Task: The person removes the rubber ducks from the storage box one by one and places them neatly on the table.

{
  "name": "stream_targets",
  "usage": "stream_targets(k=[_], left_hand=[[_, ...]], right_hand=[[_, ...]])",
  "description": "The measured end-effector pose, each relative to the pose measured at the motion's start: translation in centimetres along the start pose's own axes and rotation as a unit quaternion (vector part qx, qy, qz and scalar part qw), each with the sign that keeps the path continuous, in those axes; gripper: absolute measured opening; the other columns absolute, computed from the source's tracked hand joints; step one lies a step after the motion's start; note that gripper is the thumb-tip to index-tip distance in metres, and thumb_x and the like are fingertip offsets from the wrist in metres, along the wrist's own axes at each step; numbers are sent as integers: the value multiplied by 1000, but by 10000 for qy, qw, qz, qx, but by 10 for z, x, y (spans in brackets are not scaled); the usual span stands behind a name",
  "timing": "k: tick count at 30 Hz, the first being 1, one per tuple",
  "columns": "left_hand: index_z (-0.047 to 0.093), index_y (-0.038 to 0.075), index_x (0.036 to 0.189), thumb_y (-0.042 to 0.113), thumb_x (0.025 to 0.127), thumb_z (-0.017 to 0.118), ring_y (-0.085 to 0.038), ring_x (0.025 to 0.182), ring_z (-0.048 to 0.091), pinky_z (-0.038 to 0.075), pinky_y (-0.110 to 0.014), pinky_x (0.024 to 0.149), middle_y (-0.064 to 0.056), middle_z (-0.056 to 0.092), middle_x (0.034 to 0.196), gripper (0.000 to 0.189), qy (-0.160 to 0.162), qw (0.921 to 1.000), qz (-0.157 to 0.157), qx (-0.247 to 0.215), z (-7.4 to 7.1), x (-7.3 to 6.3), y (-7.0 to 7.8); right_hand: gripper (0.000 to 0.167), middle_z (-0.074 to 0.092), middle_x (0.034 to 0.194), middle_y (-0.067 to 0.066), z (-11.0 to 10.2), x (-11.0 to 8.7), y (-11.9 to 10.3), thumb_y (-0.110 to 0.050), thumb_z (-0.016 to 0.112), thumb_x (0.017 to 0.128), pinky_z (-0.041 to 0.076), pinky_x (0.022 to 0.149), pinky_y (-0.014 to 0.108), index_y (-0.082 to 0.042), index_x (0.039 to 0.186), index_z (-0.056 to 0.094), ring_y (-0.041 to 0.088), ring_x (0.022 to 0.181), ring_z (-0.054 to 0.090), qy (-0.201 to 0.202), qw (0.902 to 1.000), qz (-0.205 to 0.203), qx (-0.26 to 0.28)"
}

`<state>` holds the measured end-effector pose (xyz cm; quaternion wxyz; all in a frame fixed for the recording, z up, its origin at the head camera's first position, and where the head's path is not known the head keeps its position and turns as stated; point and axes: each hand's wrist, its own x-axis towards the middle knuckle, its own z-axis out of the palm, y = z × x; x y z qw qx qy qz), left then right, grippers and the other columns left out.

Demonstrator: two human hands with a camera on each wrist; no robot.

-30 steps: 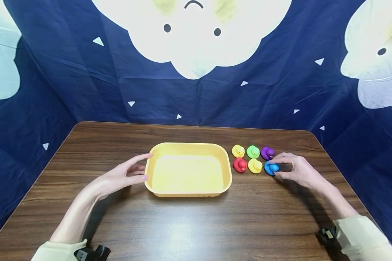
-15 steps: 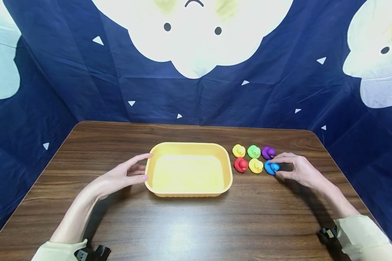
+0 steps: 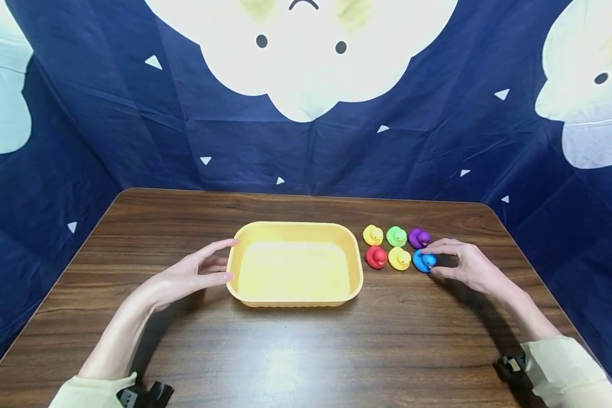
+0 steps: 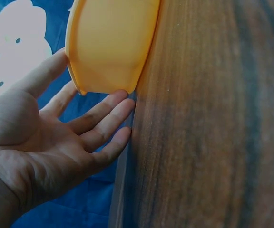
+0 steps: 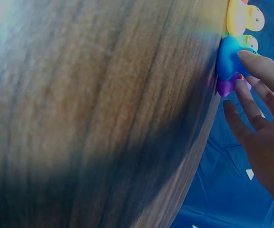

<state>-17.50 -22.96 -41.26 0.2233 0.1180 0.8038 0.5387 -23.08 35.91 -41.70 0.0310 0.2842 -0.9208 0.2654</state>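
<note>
At the left end of a yellow rectangular tray (image 3: pixel 296 272), my left hand (image 3: pixel 186 277) touches the rim with fingers spread and nearly straight. The left wrist view shows the thumb at the tray's rim and fingertips against its end wall (image 4: pixel 113 71). My right hand (image 3: pixel 466 265) pinches a blue rubber duck (image 3: pixel 423 262) between thumb and fingers, the duck sitting on the table. A purple duck (image 3: pixel 418 238) is just behind it. Yellow (image 3: pixel 399 259) and red (image 3: pixel 375 257) ducks continue the front row leftward.
Another yellow duck (image 3: pixel 373 235) and a green duck (image 3: pixel 396 236) stand in the back row, right of the tray. A brown wooden table (image 3: pixel 285 351) carries everything. Dark blue cloth (image 3: pixel 132 136) with white clouds hangs behind and at the sides.
</note>
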Motion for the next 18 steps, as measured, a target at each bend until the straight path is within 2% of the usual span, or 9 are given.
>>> stream_targets(k=[5, 12, 18], left_hand=[[30, 24, 161, 30, 100, 69, -39, 141, 50, 50, -21, 98, -22, 51, 152, 73, -3, 9999, 69, 76, -1, 1, 0], [30, 23, 161, 28, 101, 68, -41, 143, 48, 51, -19, 97, -20, 46, 157, 71, -37, 9998, 171, 6, -3, 1, -2], [31, 20, 161, 27, 101, 68, -42, 145, 46, 49, -15, 96, -19, 40, 162, 71, 73, 9996, 270, 22, -4, 0, -4]], right_hand=[[41, 74, 117, 3, -1, 0, 0, -12, 87, 81, 33, 96, 1, -16, 120, 77, -13, 112, 53, 67, 9999, 141, -62], [35, 74, 121, 5, -5, 2, -3, -19, 83, 88, 50, 90, 7, -15, 122, 74, -18, 112, 55, 159, 9967, 725, 342], [27, 76, 118, 3, -5, 3, -3, -20, 78, 93, 47, 90, 5, -18, 120, 75, -14, 109, 58, 534, 9945, 874, 228]])
